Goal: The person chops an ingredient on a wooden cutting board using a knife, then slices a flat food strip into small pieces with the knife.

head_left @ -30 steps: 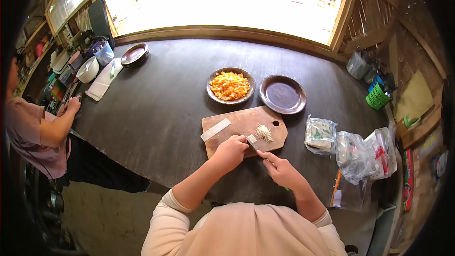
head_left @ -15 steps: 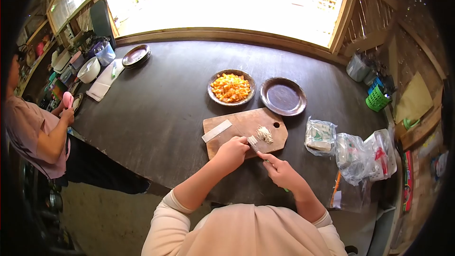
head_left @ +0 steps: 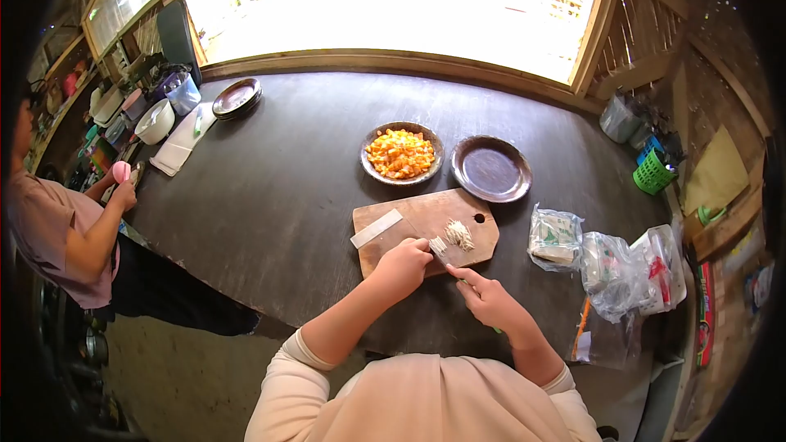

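Observation:
My right hand (head_left: 485,299) is wrapped round the green handle of a knife (head_left: 443,259), its blade down on a wooden cutting board (head_left: 409,227). Right beside the blade, my left hand (head_left: 403,266) has its fingers closed on pale food (head_left: 431,246), mostly hidden under them. Thin pale strips (head_left: 439,247) lie against the blade. A small heap of cut strips (head_left: 459,235) sits near the board's hole, and a whitish flat slab (head_left: 377,227) rests on the board's left part.
Beyond the board stand a bowl of orange diced food (head_left: 400,155) and a dark plate (head_left: 491,169). Plastic-wrapped packages (head_left: 556,236) lie on the right, near a green basket (head_left: 653,172). At the left, another person (head_left: 65,229) holds a pink object (head_left: 121,172).
Both my hands stay at the board, with the knife almost in the same spot. The other person's pink object has turned and shifted slightly. The whole view has moved a little.

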A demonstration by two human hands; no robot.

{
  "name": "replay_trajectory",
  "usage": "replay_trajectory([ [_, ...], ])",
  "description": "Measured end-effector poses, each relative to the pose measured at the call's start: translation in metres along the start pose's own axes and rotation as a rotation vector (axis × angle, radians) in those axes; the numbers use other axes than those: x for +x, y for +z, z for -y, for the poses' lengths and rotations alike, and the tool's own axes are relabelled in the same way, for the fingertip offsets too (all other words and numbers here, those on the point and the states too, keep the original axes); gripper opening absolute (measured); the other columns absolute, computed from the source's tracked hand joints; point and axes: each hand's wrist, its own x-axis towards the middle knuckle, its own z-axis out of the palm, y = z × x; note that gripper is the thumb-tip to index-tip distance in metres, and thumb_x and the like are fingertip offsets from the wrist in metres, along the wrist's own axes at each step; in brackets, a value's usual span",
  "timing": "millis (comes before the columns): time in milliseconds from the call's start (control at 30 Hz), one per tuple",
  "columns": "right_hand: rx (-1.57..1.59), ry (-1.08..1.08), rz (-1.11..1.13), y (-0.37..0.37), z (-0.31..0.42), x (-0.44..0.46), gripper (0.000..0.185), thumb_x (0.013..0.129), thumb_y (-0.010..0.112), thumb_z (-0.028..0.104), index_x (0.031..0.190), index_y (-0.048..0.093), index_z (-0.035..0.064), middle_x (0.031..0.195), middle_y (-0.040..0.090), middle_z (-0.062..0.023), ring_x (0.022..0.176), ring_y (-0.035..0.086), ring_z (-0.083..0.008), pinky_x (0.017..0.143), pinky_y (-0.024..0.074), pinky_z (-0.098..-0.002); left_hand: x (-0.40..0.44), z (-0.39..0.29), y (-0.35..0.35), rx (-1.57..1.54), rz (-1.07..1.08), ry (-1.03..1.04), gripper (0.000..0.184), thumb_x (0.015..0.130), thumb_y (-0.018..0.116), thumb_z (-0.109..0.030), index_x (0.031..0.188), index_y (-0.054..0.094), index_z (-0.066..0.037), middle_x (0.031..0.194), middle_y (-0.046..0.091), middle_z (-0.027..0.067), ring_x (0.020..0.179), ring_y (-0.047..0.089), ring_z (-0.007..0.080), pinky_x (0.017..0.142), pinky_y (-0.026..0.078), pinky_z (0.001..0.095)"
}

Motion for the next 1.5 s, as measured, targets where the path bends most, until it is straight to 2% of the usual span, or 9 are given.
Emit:
replay_trajectory([
  [133, 0.013, -0.103, -0.042, 0.008, -0.013, 0.004, 0.039, 0.100, 0.053, 0.017, 0.139, 0.054, 0.0177, 0.092, 0.067, -0.0266, 0.089, 0.067, -0.0431, 0.078, 0.0526, -0.0442, 0.002, 0.003, 0.002, 0.007, 0.023, 0.001, 0.021, 0.078, 0.062, -0.002, 0.096, 0.074, -0.003, 0.099, 0.065, 0.0097, 0.101, 0.062, 0.0306, 0.090, 0.052, 0.0385],
  [667, 0.010, 0.039, 0.026, 0.005, -0.002, 0.002, 0.039, 0.100, 0.053, 0.017, 0.140, 0.053, 0.0180, 0.094, 0.067, -0.0261, 0.090, 0.066, -0.0453, 0.077, 0.0532, -0.0447, -0.001, -0.004, -0.003, -0.004, 0.025, -0.006, 0.019, 0.079, 0.061, -0.002, 0.094, 0.073, -0.003, 0.102, 0.065, 0.0099, 0.103, 0.062, 0.0306, 0.091, 0.051, 0.0386],
  [733, -0.036, -0.146, -0.087, 0.014, -0.011, 0.007, 0.040, 0.100, 0.053, 0.017, 0.140, 0.053, 0.0184, 0.093, 0.067, -0.0271, 0.089, 0.065, -0.0460, 0.077, 0.0531, -0.0445, -0.001, -0.002, -0.001, 0.000, 0.025, -0.014, 0.019, 0.079, 0.061, -0.002, 0.094, 0.073, -0.003, 0.102, 0.065, 0.0099, 0.103, 0.062, 0.0306, 0.092, 0.051, 0.0385],
  [967, -0.034, -0.020, -0.013, 0.002, 0.000, -0.003, 0.038, 0.100, 0.053, 0.018, 0.139, 0.054, 0.0182, 0.093, 0.067, -0.0277, 0.090, 0.064, -0.0467, 0.078, 0.0530, -0.0457, -0.001, -0.004, -0.003, 0.008, 0.026, -0.011, 0.018, 0.080, 0.061, -0.003, 0.094, 0.073, -0.003, 0.102, 0.065, 0.0099, 0.104, 0.061, 0.0302, 0.091, 0.052, 0.0386],
  [1033, 0.021, -0.035, -0.017, 0.002, -0.002, -0.003, 0.038, 0.100, 0.053, 0.014, 0.138, 0.056, 0.0161, 0.069, 0.060, -0.0157, 0.057, 0.054, -0.0234, 0.064, 0.0486, -0.0340, -0.001, -0.004, -0.003, 0.019, 0.035, -0.023, 0.019, 0.080, 0.061, -0.003, 0.094, 0.073, -0.003, 0.102, 0.065, 0.0100, 0.104, 0.062, 0.0304, 0.091, 0.052, 0.0390],
  [1067, 0.023, -0.034, -0.018, 0.003, -0.002, -0.003, 0.038, 0.100, 0.053, 0.014, 0.138, 0.056, 0.0161, 0.069, 0.060, -0.0157, 0.057, 0.054, -0.0234, 0.064, 0.0486, -0.0340, 0.000, -0.004, -0.003, 0.027, 0.047, -0.031, 0.019, 0.080, 0.061, -0.003, 0.095, 0.073, -0.003, 0.103, 0.065, 0.0100, 0.103, 0.062, 0.0306, 0.091, 0.052, 0.0394],
  [1167, 0.006, -0.058, -0.031, 0.006, -0.007, 0.002, 0.038, 0.100, 0.053, 0.014, 0.138, 0.056, 0.0157, 0.076, 0.065, -0.0187, 0.062, 0.063, -0.0282, 0.067, 0.0510, -0.0368, -0.001, -0.004, -0.003, 0.003, 0.037, -0.027, 0.020, 0.079, 0.061, -0.002, 0.095, 0.073, -0.003, 0.101, 0.065, 0.0107, 0.102, 0.062, 0.0313, 0.091, 0.052, 0.0402],
  [1233, -0.069, -0.052, -0.050, 0.013, -0.007, 0.006, 0.038, 0.100, 0.052, 0.017, 0.138, 0.054, 0.0176, 0.096, 0.067, -0.0276, 0.094, 0.065, -0.0459, 0.082, 0.0524, -0.0455, -0.001, -0.003, -0.002, -0.005, 0.026, -0.018, 0.020, 0.079, 0.061, -0.002, 0.095, 0.073, -0.003, 0.101, 0.065, 0.0110, 0.102, 0.062, 0.0316, 0.091, 0.052, 0.0403],
  [1500, 0.007, -0.162, -0.059, 0.005, -0.015, 0.001, 0.037, 0.100, 0.053, 0.017, 0.137, 0.055, 0.0171, 0.094, 0.068, -0.0253, 0.086, 0.065, -0.0468, 0.074, 0.0535, -0.0495, -0.001, 0.006, 0.001, -0.026, 0.035, 0.013, 0.022, 0.078, 0.060, 0.000, 0.096, 0.073, -0.003, 0.101, 0.066, 0.0120, 0.101, 0.061, 0.0329, 0.090, 0.051, 0.0404],
])
